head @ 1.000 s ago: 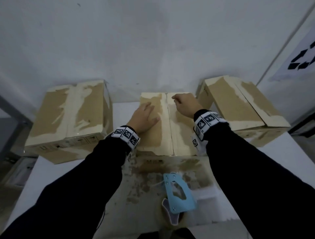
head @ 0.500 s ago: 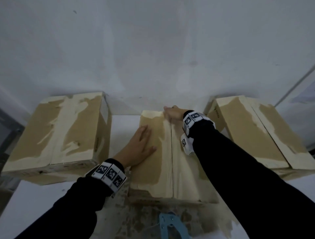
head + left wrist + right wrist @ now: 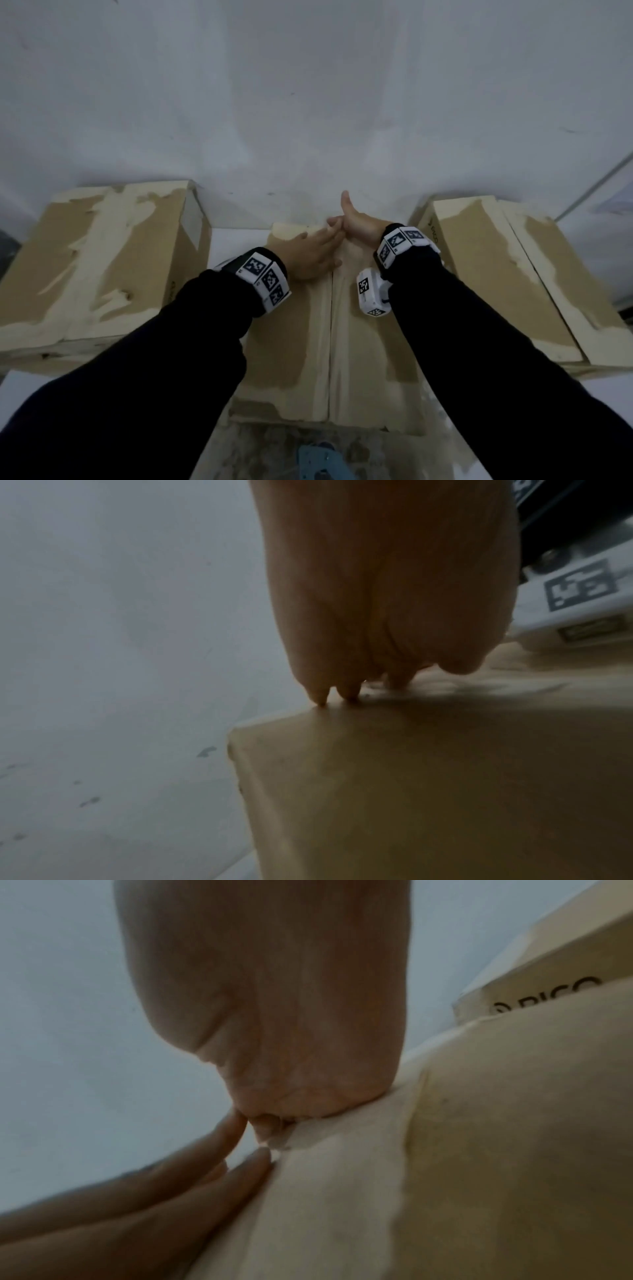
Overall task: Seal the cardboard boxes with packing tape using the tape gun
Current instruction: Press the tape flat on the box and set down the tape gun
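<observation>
Head view: both hands (image 3: pixel 310 255) press the middle box's (image 3: pixel 291 359) far end.

The three boxes (image 3: pixel 329 342) were brown cardboard streaked with pale cream patches. The right box (image 3: pixel 548 988) carried black lettering on a cream side. The sleeves (image 3: pixel 171 359) were black, the wristbands (image 3: pixel 263 277) white with black square markers. The wall (image 3: pixel 308 102) was grey-white, the table (image 3: pixel 236 236) white, the tape gun (image 3: pixel 318 466) light blue.
</observation>
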